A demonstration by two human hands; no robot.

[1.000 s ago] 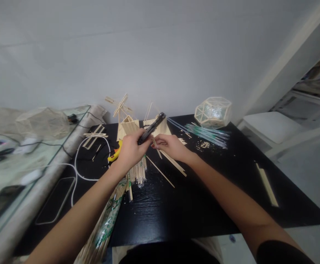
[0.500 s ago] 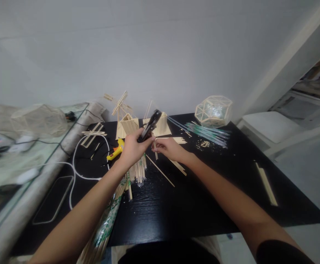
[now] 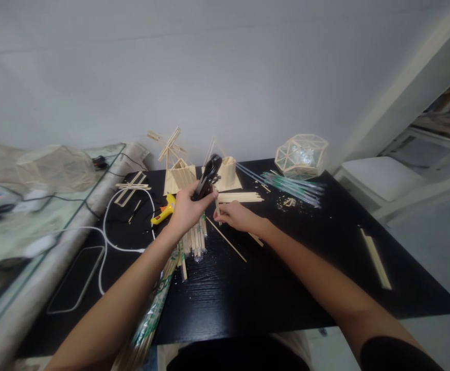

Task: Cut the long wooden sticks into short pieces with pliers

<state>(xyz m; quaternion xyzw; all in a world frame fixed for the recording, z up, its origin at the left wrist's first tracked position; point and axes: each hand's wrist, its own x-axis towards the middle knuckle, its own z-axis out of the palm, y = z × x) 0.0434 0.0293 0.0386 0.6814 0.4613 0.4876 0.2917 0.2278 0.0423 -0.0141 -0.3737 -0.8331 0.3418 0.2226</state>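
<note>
My left hand (image 3: 186,208) is closed around a black hand tool (image 3: 208,175), which tilts up and away over the middle of the table. Its kind is hard to make out; it looks like pliers or a clamp. Just right of it, my right hand (image 3: 236,215) pinches the lower part of short thin wooden sticks (image 3: 218,205) held nearly upright. Their top ends lie at my left thumb, and I cannot tell whether that thumb grips them. Beneath my hands, a single loose stick (image 3: 227,239) lies slantwise on the black table (image 3: 287,288).
A yellow glue gun (image 3: 165,210) lies left of my left hand. Bundled sticks (image 3: 196,239) lie below it. Behind stand a stick windmill model (image 3: 180,175) and a round stick cup (image 3: 228,174). Wrapped sticks (image 3: 294,186) and a geometric frame (image 3: 301,156) sit at right; a white cable (image 3: 105,221) loops at left.
My right hand has lowered slightly along the short sticks. The black tool has tipped a little to the left in my left hand.
</note>
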